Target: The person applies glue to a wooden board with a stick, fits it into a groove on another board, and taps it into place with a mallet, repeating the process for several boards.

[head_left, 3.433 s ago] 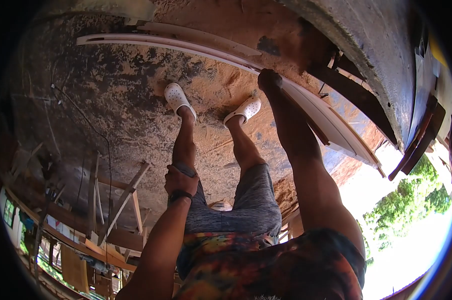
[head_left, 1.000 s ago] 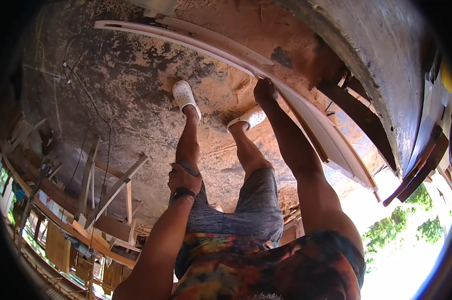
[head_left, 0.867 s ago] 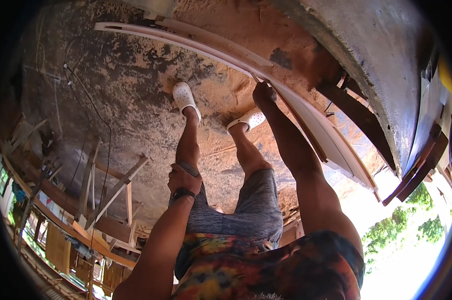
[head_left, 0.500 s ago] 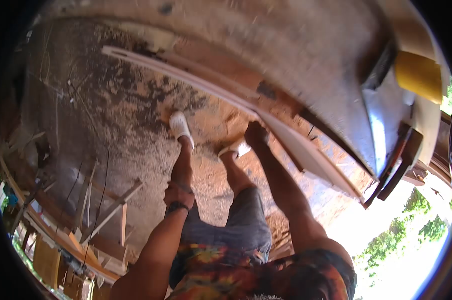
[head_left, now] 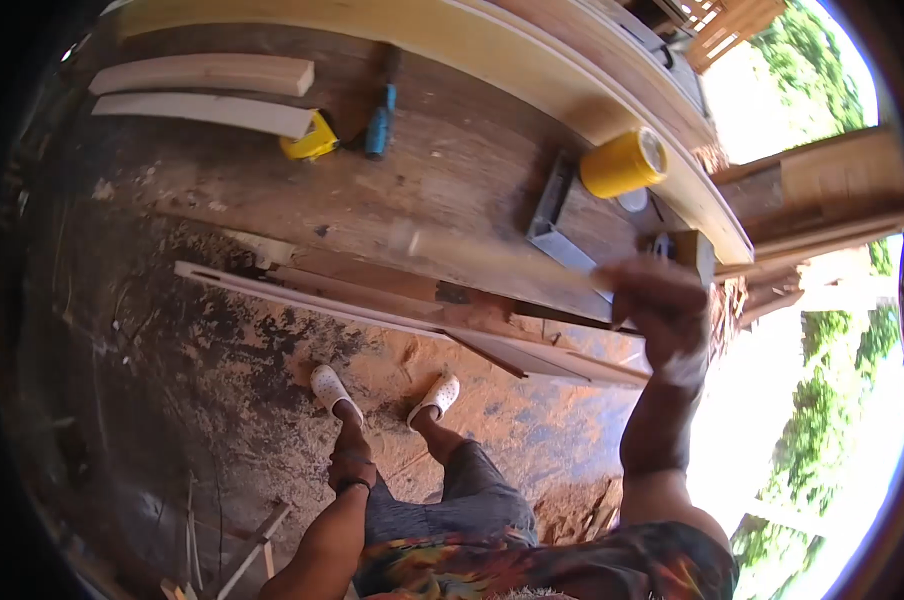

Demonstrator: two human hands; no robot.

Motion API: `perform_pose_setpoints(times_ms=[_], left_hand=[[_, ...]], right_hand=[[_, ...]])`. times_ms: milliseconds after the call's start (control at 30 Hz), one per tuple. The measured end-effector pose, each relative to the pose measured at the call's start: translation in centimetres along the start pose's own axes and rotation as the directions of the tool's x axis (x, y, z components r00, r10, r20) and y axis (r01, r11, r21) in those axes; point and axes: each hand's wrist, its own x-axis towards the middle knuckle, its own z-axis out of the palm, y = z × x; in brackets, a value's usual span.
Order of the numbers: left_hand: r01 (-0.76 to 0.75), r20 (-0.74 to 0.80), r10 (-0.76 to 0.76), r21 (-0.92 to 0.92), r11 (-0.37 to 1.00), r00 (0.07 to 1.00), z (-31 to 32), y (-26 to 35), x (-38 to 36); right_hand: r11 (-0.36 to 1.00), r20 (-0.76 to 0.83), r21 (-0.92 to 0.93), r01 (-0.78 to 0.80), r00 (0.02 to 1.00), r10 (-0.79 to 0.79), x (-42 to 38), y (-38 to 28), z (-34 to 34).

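Observation:
My right hand, smeared by motion, is raised over the right front of the wooden workbench. Its fingers are wrapped round a pale wooden stick, which points left across the bench edge and is too blurred for its exact kind. Just behind it lie a dark metal bar with a shiny blade, like a square, and a yellow cylindrical container. My left hand, with a dark band at the wrist, hangs low beside my leg. Its fingers are not clear, and no object shows in it.
On the bench are two wood strips, a yellow tape measure and a blue-handled tool. A long board runs along the back. Below the front edge leans a slotted pale plank. Sawdust covers the floor.
My right hand has risen from beside the low planks to above the bench, with the pale stick now visible in it. The view has tilted up, showing more bench. My left hand stays low.

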Motion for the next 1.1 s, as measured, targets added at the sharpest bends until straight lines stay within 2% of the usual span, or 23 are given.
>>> perform_pose_setpoints(times_ms=[33, 67, 100, 133, 167, 200, 267, 400, 500, 533, 633, 800, 867, 1100], left_hand=[[0.011, -0.016, -0.012, -0.017, 1.0, 1.0, -0.1, 0.6, 0.2], [-0.029, -0.013, 0.029, 0.013, 0.999, 0.999, -0.4, 0.7, -0.3], [0.005, 0.013, -0.005, -0.013, 1.0, 1.0, -1.0, 0.7, -0.8], [0.049, 0.037, -0.047, -0.047, 0.998, 0.998, -1.5, 1.0, -1.3], [0.034, 0.036, -0.033, -0.042, 0.999, 0.999, -1.8, 1.1, -1.6], [0.047, 0.011, -0.047, -0.041, 0.998, 0.999, -1.9, 1.3, -2.0], [0.055, -0.028, -0.056, -0.044, 0.998, 0.998, -1.8, 1.9, -2.2], [0.036, -0.074, -0.04, -0.055, 0.998, 0.996, -1.4, 2.6, -2.2], [0.024, -0.093, -0.029, -0.055, 0.998, 0.995, -0.9, 2.8, -2.1], [0.019, -0.101, -0.024, -0.054, 0.998, 0.995, -0.7, 2.8, -2.2], [0.009, -0.116, -0.016, -0.06, 0.998, 0.993, -0.5, 2.9, -2.3], [0.036, -0.112, -0.039, -0.029, 0.999, 0.993, -0.2, 3.2, -2.3], [0.048, -0.116, -0.051, -0.024, 0.999, 0.992, 0.0, 3.1, -2.2], [0.033, -0.123, -0.032, 0.001, 0.999, 0.992, -0.1, 3.4, -2.8]], right_hand=[[0.979, -0.265, -0.119, -0.166, 0.956, 0.13, 0.2, -1.5, -2.3], [0.911, -0.546, -0.197, -0.361, 0.813, 0.204, 1.3, -3.6, -3.2], [0.805, -0.663, -0.378, -0.457, 0.741, 0.109, 1.8, -4.1, -5.4], [0.738, -0.68, -0.495, -0.459, 0.733, 0.0, 2.0, -3.9, -7.9], [0.693, -0.717, -0.495, -0.524, 0.697, 0.015, 2.5, -4.6, -9.3], [0.69, -0.72, -0.498, -0.525, 0.694, 0.009, 2.8, -4.1, -11.1], [0.784, -0.679, -0.351, -0.513, 0.715, 0.164, 3.1, -1.1, -14.7], [0.783, -0.695, -0.276, -0.558, 0.678, 0.238, 3.7, 4.4, -17.4], [0.853, -0.681, -0.032, -0.522, 0.636, 0.363, 3.2, 7.0, -18.1], [0.853, -0.683, -0.028, -0.522, 0.633, 0.365, 2.9, 7.6, -18.1], [0.848, -0.651, 0.17, -0.502, 0.588, 0.479, 2.4, 9.0, -18.1], [0.838, -0.663, 0.318, -0.444, 0.527, 0.531, 1.9, 10.6, -16.8], [0.824, -0.636, 0.439, -0.359, 0.524, 0.567, 1.5, 11.3, -16.6], [0.819, -0.673, 0.504, -0.275, 0.469, 0.572, 0.5, 11.9, -13.9]])
